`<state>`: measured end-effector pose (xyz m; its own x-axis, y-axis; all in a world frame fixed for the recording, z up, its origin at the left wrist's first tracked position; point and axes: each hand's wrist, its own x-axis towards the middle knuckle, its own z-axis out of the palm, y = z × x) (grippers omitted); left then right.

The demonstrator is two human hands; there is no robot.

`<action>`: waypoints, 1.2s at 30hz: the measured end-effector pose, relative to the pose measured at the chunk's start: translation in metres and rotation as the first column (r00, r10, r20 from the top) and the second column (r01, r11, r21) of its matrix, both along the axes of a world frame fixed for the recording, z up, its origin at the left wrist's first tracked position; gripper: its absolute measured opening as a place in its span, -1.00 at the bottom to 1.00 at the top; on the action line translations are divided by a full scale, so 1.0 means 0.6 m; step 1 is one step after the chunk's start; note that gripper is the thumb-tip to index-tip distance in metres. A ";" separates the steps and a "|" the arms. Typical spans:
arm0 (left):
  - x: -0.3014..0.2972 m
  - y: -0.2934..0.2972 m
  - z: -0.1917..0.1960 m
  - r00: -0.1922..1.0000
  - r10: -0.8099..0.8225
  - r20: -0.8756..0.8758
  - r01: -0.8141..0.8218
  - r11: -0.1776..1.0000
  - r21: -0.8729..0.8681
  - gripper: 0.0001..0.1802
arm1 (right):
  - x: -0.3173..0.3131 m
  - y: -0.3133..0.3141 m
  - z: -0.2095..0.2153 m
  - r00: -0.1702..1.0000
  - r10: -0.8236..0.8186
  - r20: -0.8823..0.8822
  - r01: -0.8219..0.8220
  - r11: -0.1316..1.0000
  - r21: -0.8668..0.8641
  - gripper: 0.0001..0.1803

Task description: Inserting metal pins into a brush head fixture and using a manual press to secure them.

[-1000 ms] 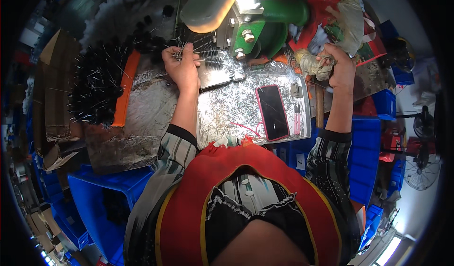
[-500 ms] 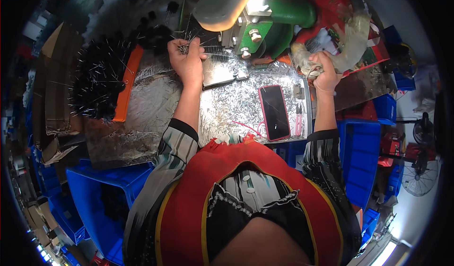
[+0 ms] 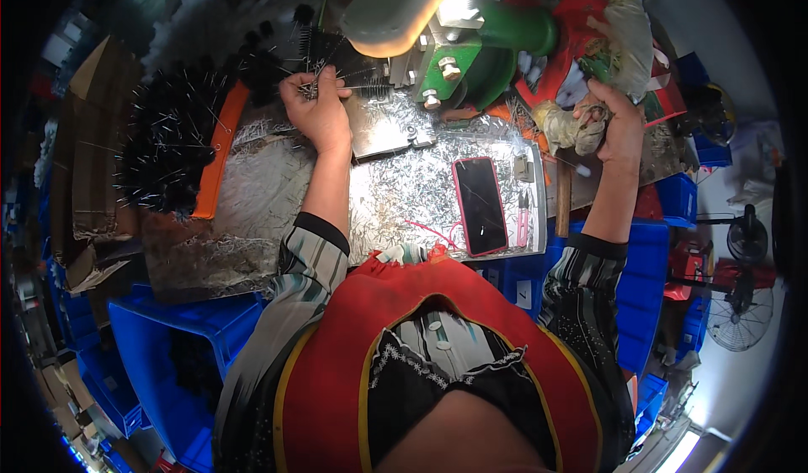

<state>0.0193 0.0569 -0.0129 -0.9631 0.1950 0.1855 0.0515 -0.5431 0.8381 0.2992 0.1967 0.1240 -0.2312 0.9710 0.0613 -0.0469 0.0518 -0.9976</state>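
My left hand (image 3: 320,118) is closed, with thumb and fingers pinching small twisted-wire brushes; one dark-bristled wire brush (image 3: 369,91) sticks out to the right, toward a metal block (image 3: 389,128) beneath the green press (image 3: 448,73). More thin wires poke up around the fingertips. On the right, my right hand (image 3: 621,124) wraps round a lever end (image 3: 559,126) covered in crumpled, dirty translucent wrapping. Part of that grip is hidden behind the fingers. To the left lies a big heap of black wire brushes (image 3: 164,132), held back by an orange strip (image 3: 220,157).
A pale tray (image 3: 396,188) strewn with metal bits holds a phone (image 3: 481,205) in a pink case. A wooden handle (image 3: 563,199) hangs beside it. A blue bin (image 3: 168,338) stands at lower left, a cardboard box (image 3: 103,136) at far left, a fan (image 3: 741,315) at right.
My right hand has swung to the right with the wrapped lever end, uncovering the wooden handle. My left hand has drawn slightly left with the brush, away from the press.
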 end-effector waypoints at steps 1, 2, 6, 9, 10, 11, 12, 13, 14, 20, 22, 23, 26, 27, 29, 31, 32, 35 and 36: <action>0.000 0.000 -0.002 1.000 -0.004 -0.012 0.004 1.000 -0.006 -0.74 | 0.002 0.002 0.001 1.000 0.001 0.000 -0.001 1.000 0.000 -0.78; 0.000 0.000 -0.003 1.000 -0.003 -0.012 0.003 1.000 -0.006 -0.74 | 0.004 0.003 0.003 1.000 0.019 0.008 -0.019 1.000 -0.022 -0.77; -0.002 -0.005 -0.005 1.000 -0.013 -0.015 0.013 1.000 -0.022 -0.74 | -0.009 0.000 0.037 0.995 0.053 0.085 -0.044 0.994 -0.096 -0.75; 0.001 0.003 -0.001 1.000 -0.024 -0.015 0.024 0.999 -0.023 -0.74 | -0.004 0.000 0.053 0.995 0.083 0.063 -0.079 0.995 -0.055 -0.78; 0.001 0.005 -0.002 0.999 -0.025 -0.020 0.024 0.999 -0.023 -0.74 | -0.002 0.002 0.052 0.996 0.089 0.021 -0.088 0.996 -0.028 -0.81; -0.001 -0.002 -0.005 1.000 -0.007 -0.018 0.006 1.000 -0.030 -0.74 | -0.008 0.002 0.033 0.994 0.106 0.022 -0.105 0.994 -0.035 -0.81; -0.002 -0.007 -0.006 1.000 -0.007 -0.013 0.006 0.999 -0.038 -0.73 | -0.013 0.002 -0.003 0.998 0.009 -0.058 -0.003 0.996 0.093 -0.82; -0.002 -0.008 -0.004 1.000 -0.025 -0.007 0.024 0.999 -0.040 -0.73 | -0.010 -0.001 -0.043 0.984 -0.095 -0.149 0.126 0.968 0.215 -0.83; -0.001 -0.003 0.000 0.999 -0.033 -0.005 0.033 0.999 -0.035 -0.73 | 0.005 0.009 -0.105 0.979 -0.009 -0.205 0.073 0.949 0.306 -0.86; -0.003 -0.017 0.005 0.995 -0.094 -0.040 0.089 0.991 -0.098 -0.73 | -0.022 -0.004 -0.163 0.938 0.157 -0.308 -0.027 0.921 0.387 -0.97; -0.008 -0.034 0.014 0.997 -0.079 -0.020 0.077 0.993 -0.087 -0.72 | -0.020 -0.012 -0.154 0.955 0.093 -0.282 0.002 0.948 0.319 -0.96; -0.011 -0.044 0.019 0.998 -0.065 -0.020 0.064 0.997 -0.047 -0.72 | -0.019 -0.013 -0.159 0.969 0.070 -0.239 0.017 0.938 0.346 -0.90; -0.033 -0.090 0.029 0.998 -0.057 0.000 0.057 0.998 0.034 -0.71 | -0.030 -0.049 -0.160 0.981 -0.093 -0.171 0.131 0.964 0.231 -0.82; -0.039 -0.114 0.034 0.997 -0.073 0.007 0.072 0.996 0.059 -0.71 | -0.028 -0.050 -0.187 0.984 -0.159 -0.083 0.179 0.905 0.386 -0.71; -0.046 -0.168 0.057 0.994 -0.107 0.029 0.105 0.993 0.053 -0.70 | -0.046 -0.080 -0.209 0.972 -0.207 -0.107 0.229 0.934 0.275 -0.73; -0.058 -0.242 0.066 0.992 -0.121 0.021 0.119 0.991 0.067 -0.69 | -0.055 -0.111 -0.248 0.983 -0.147 -0.111 0.162 0.977 0.141 -0.78; -0.050 -0.276 0.086 0.995 0.015 0.102 -0.016 1.000 0.010 -0.69 | -0.057 -0.124 -0.267 0.994 -0.028 -0.107 0.041 0.992 0.121 -0.82; -0.052 -0.411 0.113 0.962 0.269 0.040 -0.263 0.957 -0.121 -0.72 | -0.116 -0.191 -0.223 0.971 0.198 0.135 -0.234 0.903 0.360 -0.88; -0.040 -0.455 0.128 0.968 0.249 -0.018 -0.250 0.964 -0.089 -0.76 | -0.124 -0.200 -0.205 0.947 0.177 0.267 -0.295 0.804 0.516 -0.88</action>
